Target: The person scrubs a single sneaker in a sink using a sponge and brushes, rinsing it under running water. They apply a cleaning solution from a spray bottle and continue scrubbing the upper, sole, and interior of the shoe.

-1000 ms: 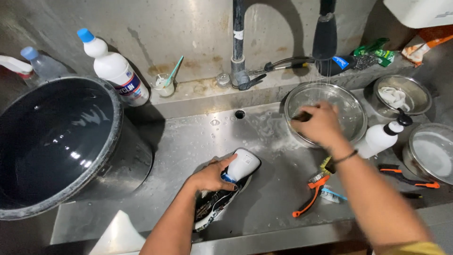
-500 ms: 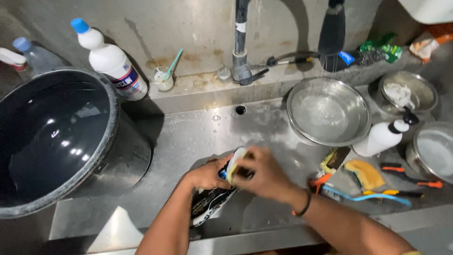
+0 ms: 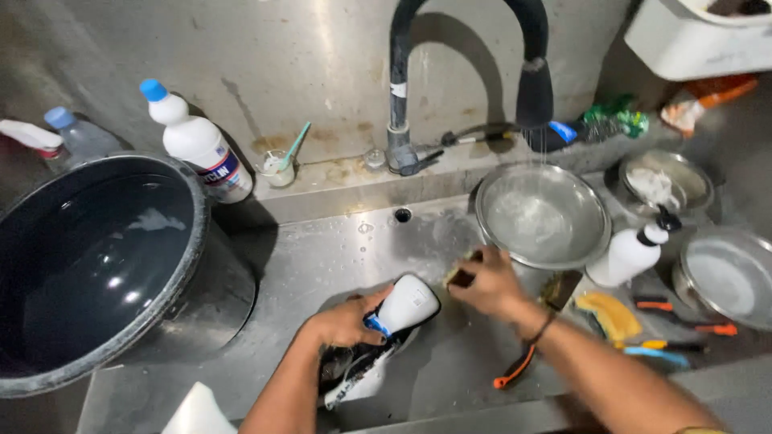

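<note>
My left hand (image 3: 346, 321) grips a black and white sports shoe (image 3: 386, 329) lying in the steel sink (image 3: 322, 257), its white toe pointing up and to the right. My right hand (image 3: 486, 283) is closed on a small yellowish scrubbing sponge (image 3: 460, 276), held just right of the shoe's toe. A black faucet (image 3: 531, 80) trickles water into a steel bowl (image 3: 540, 215) beyond my right hand.
A large dark bucket of water (image 3: 104, 257) fills the left side. A white bottle with a blue cap (image 3: 197, 143) and a small cup (image 3: 277, 170) stand on the ledge. At the right are a white squeeze bottle (image 3: 631, 253), brushes (image 3: 611, 315) and two steel bowls (image 3: 728, 277).
My right hand came back from the steel bowl to the shoe, then drew slightly right off its toe with the sponge. The left hand kept hold of the shoe.
</note>
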